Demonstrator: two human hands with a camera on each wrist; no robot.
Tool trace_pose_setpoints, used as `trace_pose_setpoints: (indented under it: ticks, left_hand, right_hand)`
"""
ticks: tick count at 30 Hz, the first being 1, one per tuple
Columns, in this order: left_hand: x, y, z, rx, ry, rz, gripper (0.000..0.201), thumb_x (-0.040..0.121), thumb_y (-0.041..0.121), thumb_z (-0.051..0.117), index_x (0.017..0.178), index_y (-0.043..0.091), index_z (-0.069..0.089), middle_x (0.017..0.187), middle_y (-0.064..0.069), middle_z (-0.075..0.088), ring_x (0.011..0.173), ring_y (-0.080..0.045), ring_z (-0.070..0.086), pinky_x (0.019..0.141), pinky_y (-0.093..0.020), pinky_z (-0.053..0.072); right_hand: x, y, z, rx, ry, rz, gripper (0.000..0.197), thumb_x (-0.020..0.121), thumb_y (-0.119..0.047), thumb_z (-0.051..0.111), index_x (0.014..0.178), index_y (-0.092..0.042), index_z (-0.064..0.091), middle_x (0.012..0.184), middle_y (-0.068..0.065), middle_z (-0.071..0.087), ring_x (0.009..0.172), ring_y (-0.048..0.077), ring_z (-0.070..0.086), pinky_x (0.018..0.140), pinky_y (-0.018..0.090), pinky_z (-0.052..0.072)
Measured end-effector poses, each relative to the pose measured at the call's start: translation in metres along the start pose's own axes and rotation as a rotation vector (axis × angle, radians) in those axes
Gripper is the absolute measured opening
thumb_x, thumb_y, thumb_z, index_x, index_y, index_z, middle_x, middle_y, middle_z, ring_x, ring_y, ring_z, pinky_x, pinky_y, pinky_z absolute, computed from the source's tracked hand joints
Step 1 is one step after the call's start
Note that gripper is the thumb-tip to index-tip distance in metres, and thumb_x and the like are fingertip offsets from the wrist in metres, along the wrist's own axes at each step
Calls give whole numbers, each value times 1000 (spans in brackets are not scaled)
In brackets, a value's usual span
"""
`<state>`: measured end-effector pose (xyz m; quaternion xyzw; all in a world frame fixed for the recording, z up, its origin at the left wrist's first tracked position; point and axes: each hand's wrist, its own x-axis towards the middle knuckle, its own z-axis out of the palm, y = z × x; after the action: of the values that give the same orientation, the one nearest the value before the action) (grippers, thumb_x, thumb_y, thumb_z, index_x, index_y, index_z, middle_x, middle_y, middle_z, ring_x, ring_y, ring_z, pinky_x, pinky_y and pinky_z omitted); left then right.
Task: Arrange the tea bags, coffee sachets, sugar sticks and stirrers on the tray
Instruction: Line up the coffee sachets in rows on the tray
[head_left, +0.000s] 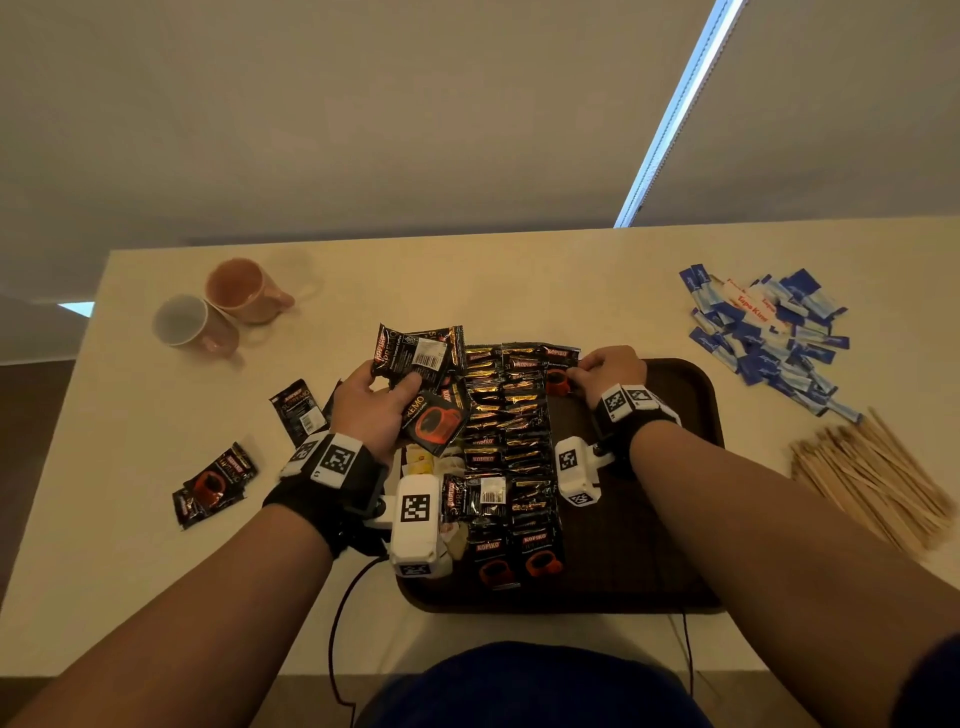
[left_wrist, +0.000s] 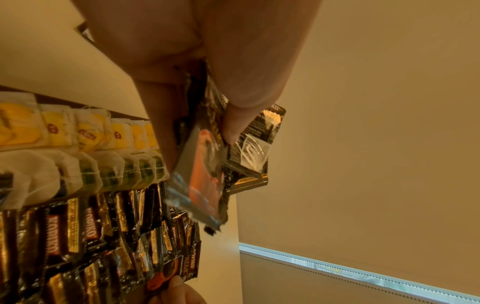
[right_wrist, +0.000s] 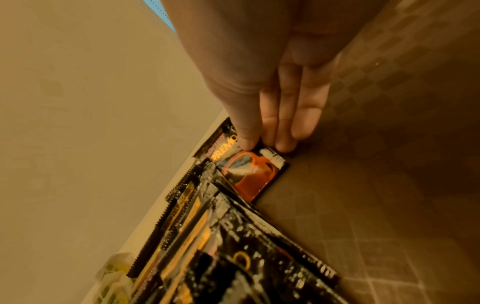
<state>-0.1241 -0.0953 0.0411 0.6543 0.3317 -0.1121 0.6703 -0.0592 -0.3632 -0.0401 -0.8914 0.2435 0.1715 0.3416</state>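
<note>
Several glossy black foil coffee sachets (head_left: 415, 358), crinkled and printed with a red cup, fan out of the left hand (head_left: 371, 402), thumb and fingers pinching them above the left edge of the dark brown, grid-textured plastic tray (head_left: 691, 405) at frame centre. Overlapping rows of the same sachets (head_left: 506, 436) cover the tray's left half, where the right hand (head_left: 610, 371) pinches the far sachet (right_wrist: 249, 174); papery yellow and green tea bags (left_wrist: 85, 144) are mostly hidden beneath the left wrist. Outward on the cream table (head_left: 519, 280), blue paper sugar sticks (head_left: 769, 327) and thin wooden stirrers (head_left: 872, 483) lie heaped at right, loose sachets (head_left: 215, 480) and two pink ceramic mugs (head_left: 223, 312) at left.
</note>
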Motion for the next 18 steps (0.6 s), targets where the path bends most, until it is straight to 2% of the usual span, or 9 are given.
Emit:
trace_pose_setpoints:
  ticks: [5,7,9,11,13,14,16,18]
  left_hand:
    - [0,1,0,-10,5,-1,16,93,9,68,105,20,67,93,-7,78,80,-25,76,70,-44,61]
    - [1,1,0,-15,4,-4,17,93,10,68,106,19,67,91,-7,78,80,-25,76,70,-44,61]
    - [1,0,-1,-16,1,-9,16,93,10,68,105,20,67,91,-6,78,81,-26,76,73,-46,61]
    - [1,0,-3,-25,3,-7,16,92,10,68,105,20,68,91,-6,78,82,-27,76,74,-47,61]
    - [0,1,-5,-39,8,0,17,92,9,69,106,19,68,91,-6,77,82,-27,76,73,-48,61]
    - [-1,1,-6,-45,10,6,17,92,9,69,106,19,67,92,-6,77,82,-27,76,73,-47,61]
    - [-2,1,-9,-50,12,15,17,92,10,69,105,20,68,94,-7,77,82,-27,76,72,-46,61]
    - [-3,0,-13,-51,19,27,16,91,10,69,104,20,68,95,-8,77,83,-28,76,73,-46,61]
  right_hand:
    - [-6,2,-5,-56,30,-30,21,89,-28,72,91,-8,77,92,9,74,88,20,65,77,24,46]
    - [-15,-3,-12,-118,71,-118,21,92,-31,66,91,-11,73,91,7,72,90,21,65,76,25,44]
    - [-34,-14,-18,-116,59,-260,17,93,-32,65,92,-15,68,87,0,68,84,17,63,73,23,45]
    - [-63,-30,-18,-119,-99,-448,15,93,-30,66,96,-15,67,87,-4,65,79,10,59,71,19,49]
    - [-98,-41,-11,-221,-308,-646,20,91,-33,68,101,-16,67,92,-6,63,85,10,58,81,27,55]
    - [-114,-43,-6,-323,-390,-748,25,89,-37,68,105,-17,67,96,-6,62,91,11,56,86,30,54]
    - [-137,-40,9,-564,-478,-927,42,88,-47,67,117,-18,63,110,-3,61,105,15,52,94,35,48]
    - [-148,-33,25,-750,-517,-1004,62,86,-54,65,134,-16,52,127,2,56,117,22,47,101,39,43]
